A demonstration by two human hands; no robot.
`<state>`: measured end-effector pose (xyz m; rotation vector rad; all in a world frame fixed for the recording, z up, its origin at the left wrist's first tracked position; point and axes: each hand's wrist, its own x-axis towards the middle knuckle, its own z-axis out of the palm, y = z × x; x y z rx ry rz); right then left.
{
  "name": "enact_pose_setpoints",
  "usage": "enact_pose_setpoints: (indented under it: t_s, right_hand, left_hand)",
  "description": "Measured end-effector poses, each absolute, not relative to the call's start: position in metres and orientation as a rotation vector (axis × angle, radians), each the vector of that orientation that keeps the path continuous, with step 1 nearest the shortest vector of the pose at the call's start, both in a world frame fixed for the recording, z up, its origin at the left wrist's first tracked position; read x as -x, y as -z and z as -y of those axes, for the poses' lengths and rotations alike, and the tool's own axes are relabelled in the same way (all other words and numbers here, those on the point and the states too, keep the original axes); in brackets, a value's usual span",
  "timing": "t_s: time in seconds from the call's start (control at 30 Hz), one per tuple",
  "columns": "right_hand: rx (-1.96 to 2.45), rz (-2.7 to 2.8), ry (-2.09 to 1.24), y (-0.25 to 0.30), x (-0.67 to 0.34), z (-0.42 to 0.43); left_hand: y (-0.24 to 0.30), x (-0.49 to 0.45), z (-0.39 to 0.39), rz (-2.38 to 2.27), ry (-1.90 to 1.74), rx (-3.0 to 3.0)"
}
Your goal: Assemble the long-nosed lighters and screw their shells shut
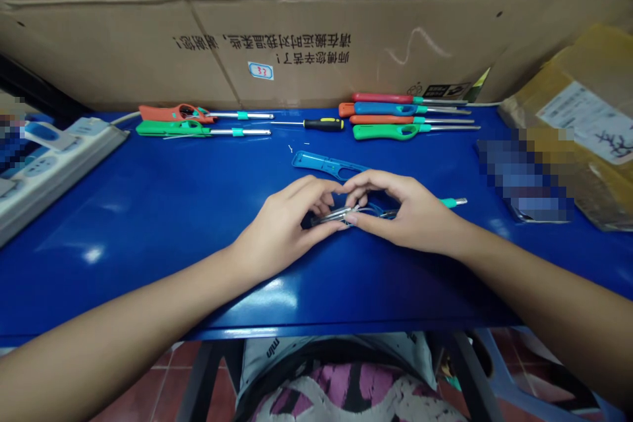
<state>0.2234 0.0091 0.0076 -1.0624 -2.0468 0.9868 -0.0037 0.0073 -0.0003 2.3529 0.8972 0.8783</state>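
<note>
My left hand (284, 221) is closed around the handle end of an opened blue long-nosed lighter (378, 209), where a shiny metal part (332, 215) shows between thumb and fingers. With thumb and fingertips, my right hand (418, 214) pinches at the inner parts beside that metal piece, near a thin pale wire. The lighter's metal tube with its green collar (450, 202) sticks out to the right behind my right hand. My fingers hide much of the body. Just beyond my hands lies a loose blue shell half (316, 162), inner side up.
At the back are a screwdriver (324, 124), opened orange (171, 113) and green (173, 128) lighters on the left, and several whole ones (386, 132) on the right. Two tiny screws (291, 149) lie mid-table. A power strip (59, 165), phone-like object (524, 178) and cardboard box (277, 20) border the area.
</note>
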Motion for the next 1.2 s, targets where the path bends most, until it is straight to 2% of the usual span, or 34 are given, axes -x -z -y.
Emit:
enact_pose_setpoints:
  t_s: [0.17, 0.33, 0.47, 0.63, 1.03, 1.2]
  right_hand:
    - [1.060, 2.119, -0.915, -0.008, -0.225, -0.011]
    - [1.146, 2.021, -0.937, -0.011, -0.232, -0.016]
    - [1.148, 1.983, -1.004, -0.013, -0.234, -0.017]
    - [1.149, 2.034, -1.021, -0.011, -0.229, -0.013]
    - [1.008, 2.492, -0.515, -0.004, -0.233, -0.014]
    - [1.026, 2.543, -0.494, -0.003, -0.235, -0.013]
  left_hand:
    - [-0.005, 0.005, -0.009, -0.902, -0.838, -2.387]
    - [-0.018, 0.013, -0.014, -1.066, -0.461, -2.629]
    - [-0.022, 0.022, -0.018, -1.067, -0.283, -2.569]
    - [-0.009, 0.018, -0.017, -0.969, -0.437, -2.512]
    - [0.002, 0.011, -0.013, -0.895, -0.593, -2.521]
    - [0.002, 0.008, -0.012, -0.950, -0.636, -2.457]
